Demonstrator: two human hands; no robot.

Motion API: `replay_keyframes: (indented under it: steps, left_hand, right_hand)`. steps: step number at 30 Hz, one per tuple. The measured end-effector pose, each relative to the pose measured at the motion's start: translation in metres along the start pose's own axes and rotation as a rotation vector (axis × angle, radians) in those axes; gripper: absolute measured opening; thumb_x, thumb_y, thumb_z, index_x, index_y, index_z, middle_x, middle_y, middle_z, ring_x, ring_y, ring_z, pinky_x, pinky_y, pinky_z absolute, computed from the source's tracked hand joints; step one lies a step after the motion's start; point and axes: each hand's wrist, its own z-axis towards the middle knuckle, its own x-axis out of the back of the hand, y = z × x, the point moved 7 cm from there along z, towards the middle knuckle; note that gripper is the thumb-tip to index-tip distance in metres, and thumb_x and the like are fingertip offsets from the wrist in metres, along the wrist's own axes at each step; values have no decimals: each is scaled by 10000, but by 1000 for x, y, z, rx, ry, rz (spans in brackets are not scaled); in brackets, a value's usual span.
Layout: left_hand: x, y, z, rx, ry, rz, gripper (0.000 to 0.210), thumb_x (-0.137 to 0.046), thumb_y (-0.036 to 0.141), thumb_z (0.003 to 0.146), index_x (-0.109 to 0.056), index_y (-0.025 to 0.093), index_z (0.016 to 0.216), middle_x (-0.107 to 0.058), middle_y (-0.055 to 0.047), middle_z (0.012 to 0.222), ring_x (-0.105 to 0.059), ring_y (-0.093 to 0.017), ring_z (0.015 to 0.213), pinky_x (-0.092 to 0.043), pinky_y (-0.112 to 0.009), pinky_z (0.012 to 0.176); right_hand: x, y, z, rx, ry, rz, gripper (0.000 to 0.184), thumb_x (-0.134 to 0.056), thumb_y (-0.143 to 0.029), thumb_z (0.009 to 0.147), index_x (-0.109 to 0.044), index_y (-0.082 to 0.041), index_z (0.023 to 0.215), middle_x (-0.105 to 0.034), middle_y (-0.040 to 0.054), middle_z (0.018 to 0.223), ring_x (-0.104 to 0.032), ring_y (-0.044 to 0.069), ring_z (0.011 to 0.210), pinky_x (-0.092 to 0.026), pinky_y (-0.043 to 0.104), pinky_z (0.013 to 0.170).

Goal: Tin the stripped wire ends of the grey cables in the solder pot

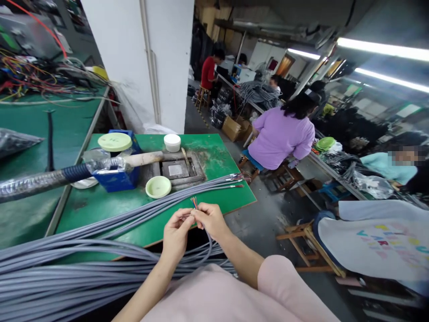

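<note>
Both hands meet in front of me at the stripped end of a grey multi-core cable (210, 243). Its thin coloured wires (194, 203), orange and blue among them, stick up between the fingertips. My right hand (213, 221) is closed around the cable end, and the grey jacket curves down below it. With thumb and forefinger pinched, my left hand (176, 230) touches the same end; its exact hold on the wires is partly hidden. Just beyond, a bundle of grey cables (134, 208) lies across the green table (214, 156), stripped ends at the right.
On the table stand a blue box (122, 181) with a hose nozzle (142, 159) across it, a pale green dish (158, 187), a white tub (172, 142) and a soiled metal-framed well (176, 171) with a brush. More cables (67, 281) lie at lower left. Co-workers sit at right.
</note>
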Motion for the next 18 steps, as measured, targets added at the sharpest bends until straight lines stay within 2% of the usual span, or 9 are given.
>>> replay_keyframes:
  steps: [2, 5, 7, 10, 14, 16, 18]
  left_hand:
    - [-5, 0, -3, -22, 1, -20, 214, -766, 325, 655, -680, 177, 782, -613, 5, 734, -571, -104, 620, -503, -249, 587]
    - [-3, 7, -4, -82, 34, 7, 160, -749, 296, 681, -657, 167, 701, -589, 11, 726, -557, -96, 634, -485, -236, 592]
    - [2, 16, -4, -139, 85, 44, 183, -728, 289, 705, -618, 159, 638, -575, 15, 695, -544, -90, 633, -470, -230, 603]
    - [8, 35, -9, -279, 158, 173, 199, -698, 290, 734, -601, 167, 612, -571, 13, 672, -531, -96, 628, -457, -242, 609]
    - [-6, 55, -23, -511, 55, 421, 30, -728, 227, 709, -708, 212, 726, -619, 2, 666, -551, -117, 643, -454, -266, 631]
    - [-8, 54, -25, -494, 56, 415, 46, -732, 242, 709, -721, 217, 745, -637, -7, 678, -556, -122, 642, -460, -273, 634]
    - [-5, 43, -22, -353, 78, 324, 149, -746, 291, 696, -725, 214, 822, -670, -27, 768, -583, -134, 692, -479, -280, 667]
  right_hand:
    - [2, 3, -4, -27, 20, 71, 335, -650, -412, 733, -518, -181, 531, -457, -68, 402, -360, 52, 362, -269, 198, 390]
    - [0, 7, -10, -63, -12, 160, 309, -674, -428, 714, -556, -173, 585, -480, -69, 420, -366, 44, 341, -270, 188, 362]
    - [-4, 11, -16, -87, -66, 207, 261, -689, -423, 707, -617, -174, 737, -526, -69, 473, -383, 45, 327, -266, 182, 332]
    - [-6, 17, -28, -95, -91, 276, 334, -673, -401, 749, -610, -202, 1011, -545, -81, 518, -357, 38, 309, -232, 168, 301]
    - [1, 17, -37, -78, -22, 402, 366, -643, -372, 801, -544, -246, 1131, -484, -101, 502, -308, 33, 321, -218, 153, 312]
    - [1, 15, -39, -81, -16, 421, 395, -645, -371, 802, -523, -260, 1161, -482, -98, 502, -307, 40, 329, -224, 157, 319]
    - [1, 12, -40, -87, -7, 419, 429, -652, -380, 794, -508, -273, 1183, -481, -95, 505, -300, 46, 334, -222, 162, 321]
